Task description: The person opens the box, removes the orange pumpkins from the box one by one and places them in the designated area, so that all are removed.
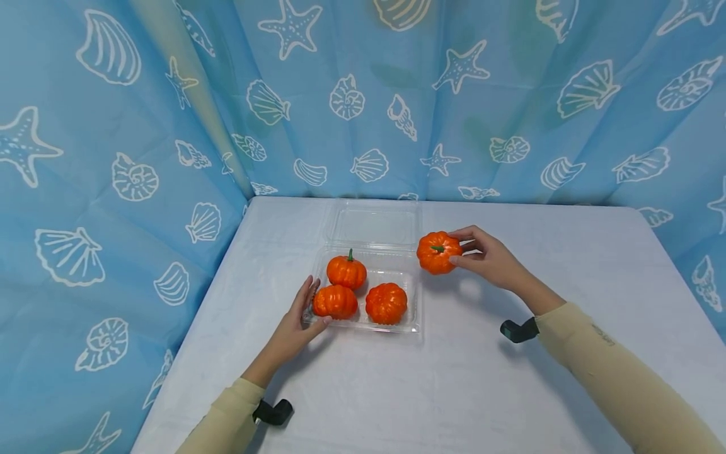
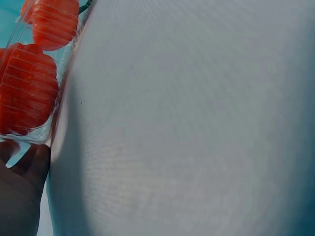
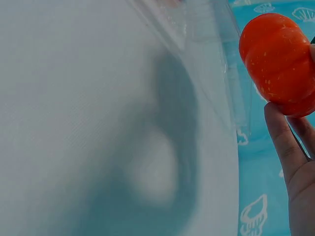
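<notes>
A clear plastic clamshell container (image 1: 418, 302) lies on the table with its lid (image 1: 374, 222) folded back. Inside it sit an upright small pumpkin (image 1: 346, 272) with a green stem, another pumpkin (image 1: 336, 302) at the front left and a third pumpkin (image 1: 386, 304) at the right. My left hand (image 1: 292, 331) rests against the container's front left corner, thumb along the front edge and fingers at the left side. To the right of the container, my right hand (image 1: 493, 257) pinches an orange pumpkin (image 1: 436, 253) between thumb and fingers, raised above the table.
A white cloth (image 1: 397, 391) covers the table. Blue curtains (image 1: 351, 139) with shell and starfish prints hang behind and at the sides. A black strap mount (image 1: 273, 413) is on the left wrist, and another mount (image 1: 518, 330) on the right.
</notes>
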`<move>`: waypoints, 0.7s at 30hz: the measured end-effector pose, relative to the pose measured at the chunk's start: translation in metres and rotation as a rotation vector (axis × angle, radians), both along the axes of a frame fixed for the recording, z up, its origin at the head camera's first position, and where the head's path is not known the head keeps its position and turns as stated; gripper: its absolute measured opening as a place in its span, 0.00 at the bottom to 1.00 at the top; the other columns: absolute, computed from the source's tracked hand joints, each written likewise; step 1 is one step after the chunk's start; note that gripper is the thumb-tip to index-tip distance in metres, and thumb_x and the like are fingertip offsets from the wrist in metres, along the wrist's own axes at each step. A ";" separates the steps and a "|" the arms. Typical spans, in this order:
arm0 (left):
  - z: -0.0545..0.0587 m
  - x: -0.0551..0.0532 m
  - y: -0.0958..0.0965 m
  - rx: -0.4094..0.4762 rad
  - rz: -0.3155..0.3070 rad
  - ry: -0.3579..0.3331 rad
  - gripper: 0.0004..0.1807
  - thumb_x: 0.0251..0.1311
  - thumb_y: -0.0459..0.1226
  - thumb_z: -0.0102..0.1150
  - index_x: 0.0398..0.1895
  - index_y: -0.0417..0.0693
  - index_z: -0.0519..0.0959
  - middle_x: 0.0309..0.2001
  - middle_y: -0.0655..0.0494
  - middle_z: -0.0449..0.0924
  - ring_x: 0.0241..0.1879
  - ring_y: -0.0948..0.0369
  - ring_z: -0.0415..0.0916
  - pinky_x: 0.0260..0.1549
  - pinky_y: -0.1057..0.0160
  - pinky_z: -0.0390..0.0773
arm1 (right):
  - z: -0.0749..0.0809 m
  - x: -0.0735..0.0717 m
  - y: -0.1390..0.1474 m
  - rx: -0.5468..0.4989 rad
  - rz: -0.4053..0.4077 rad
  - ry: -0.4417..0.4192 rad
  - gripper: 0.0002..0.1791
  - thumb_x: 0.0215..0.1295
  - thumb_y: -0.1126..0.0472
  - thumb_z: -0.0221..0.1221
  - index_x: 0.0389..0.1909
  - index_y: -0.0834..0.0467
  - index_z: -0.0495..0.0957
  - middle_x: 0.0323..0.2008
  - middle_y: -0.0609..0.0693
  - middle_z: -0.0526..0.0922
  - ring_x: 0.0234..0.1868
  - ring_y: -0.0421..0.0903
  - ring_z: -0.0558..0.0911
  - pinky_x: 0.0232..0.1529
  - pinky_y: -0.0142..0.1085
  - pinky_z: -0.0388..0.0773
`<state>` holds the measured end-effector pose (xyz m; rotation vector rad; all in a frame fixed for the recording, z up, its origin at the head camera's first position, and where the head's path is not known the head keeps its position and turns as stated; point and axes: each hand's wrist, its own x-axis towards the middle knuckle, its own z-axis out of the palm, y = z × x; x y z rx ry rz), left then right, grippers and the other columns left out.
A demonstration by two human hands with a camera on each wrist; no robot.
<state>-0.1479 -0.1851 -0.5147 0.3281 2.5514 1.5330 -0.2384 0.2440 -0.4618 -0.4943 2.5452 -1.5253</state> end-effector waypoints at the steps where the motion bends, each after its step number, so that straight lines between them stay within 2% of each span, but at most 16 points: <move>1: 0.000 0.000 0.000 0.004 -0.002 0.002 0.53 0.65 0.46 0.67 0.84 0.53 0.42 0.80 0.55 0.53 0.79 0.52 0.49 0.73 0.35 0.45 | -0.002 0.001 0.003 0.001 -0.004 -0.004 0.28 0.70 0.56 0.65 0.65 0.60 0.70 0.63 0.59 0.74 0.57 0.58 0.77 0.50 0.22 0.77; 9: -0.002 -0.001 -0.001 0.000 -0.005 0.012 0.53 0.65 0.45 0.67 0.84 0.52 0.42 0.80 0.54 0.53 0.79 0.53 0.50 0.73 0.36 0.46 | -0.021 0.002 0.017 0.042 -0.045 -0.042 0.28 0.70 0.54 0.65 0.65 0.60 0.69 0.65 0.59 0.73 0.59 0.59 0.77 0.51 0.22 0.76; 12: -0.003 -0.001 -0.001 -0.004 -0.005 0.009 0.53 0.65 0.46 0.67 0.84 0.53 0.42 0.80 0.54 0.53 0.79 0.53 0.50 0.73 0.36 0.46 | -0.025 0.004 0.019 0.067 -0.063 -0.068 0.28 0.71 0.56 0.64 0.66 0.62 0.68 0.66 0.62 0.71 0.61 0.61 0.76 0.59 0.38 0.79; 16: -0.002 -0.001 -0.001 -0.004 -0.009 0.007 0.53 0.65 0.46 0.67 0.84 0.54 0.42 0.80 0.55 0.53 0.79 0.53 0.49 0.73 0.35 0.45 | -0.030 0.005 0.022 0.086 -0.079 -0.085 0.29 0.71 0.55 0.64 0.66 0.62 0.68 0.67 0.62 0.71 0.60 0.62 0.76 0.62 0.51 0.76; 19: -0.001 -0.001 -0.001 -0.008 -0.009 0.006 0.53 0.65 0.46 0.67 0.84 0.54 0.42 0.80 0.55 0.53 0.79 0.52 0.49 0.73 0.35 0.46 | -0.037 0.003 0.026 0.098 -0.091 -0.095 0.30 0.70 0.50 0.65 0.66 0.60 0.69 0.66 0.61 0.72 0.59 0.60 0.77 0.59 0.45 0.78; 21: -0.001 -0.001 -0.001 -0.012 -0.007 0.003 0.53 0.65 0.46 0.67 0.84 0.54 0.42 0.80 0.55 0.53 0.79 0.52 0.49 0.72 0.35 0.46 | -0.040 0.002 0.028 0.107 -0.102 -0.112 0.31 0.70 0.48 0.64 0.66 0.60 0.69 0.66 0.61 0.72 0.59 0.60 0.76 0.57 0.44 0.79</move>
